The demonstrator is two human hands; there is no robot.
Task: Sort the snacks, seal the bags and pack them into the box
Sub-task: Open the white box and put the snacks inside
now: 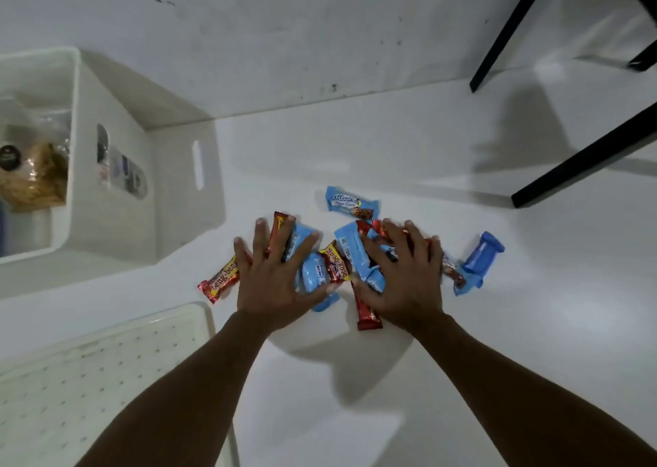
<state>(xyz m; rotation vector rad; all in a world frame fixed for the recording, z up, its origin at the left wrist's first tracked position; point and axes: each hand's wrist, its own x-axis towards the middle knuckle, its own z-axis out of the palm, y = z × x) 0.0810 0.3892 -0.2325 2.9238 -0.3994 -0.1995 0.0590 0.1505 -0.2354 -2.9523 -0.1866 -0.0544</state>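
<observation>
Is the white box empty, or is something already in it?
Not empty. The box is open-topped, and a clear bag of golden-brown snacks lies inside at its left. What else it holds is hidden.

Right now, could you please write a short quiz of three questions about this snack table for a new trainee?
1. True or false: both hands lie flat and spread on the snack pile.
2. Which bar lies apart, beyond the pile? A) light blue Dilan bar B) green bar C) yellow bag
3. Fill in: the white box stands to the person's ____ side.

Key:
1. True: left hand and right hand are open, gripping nothing.
2. A: the Dilan bar.
3. Left.
</observation>
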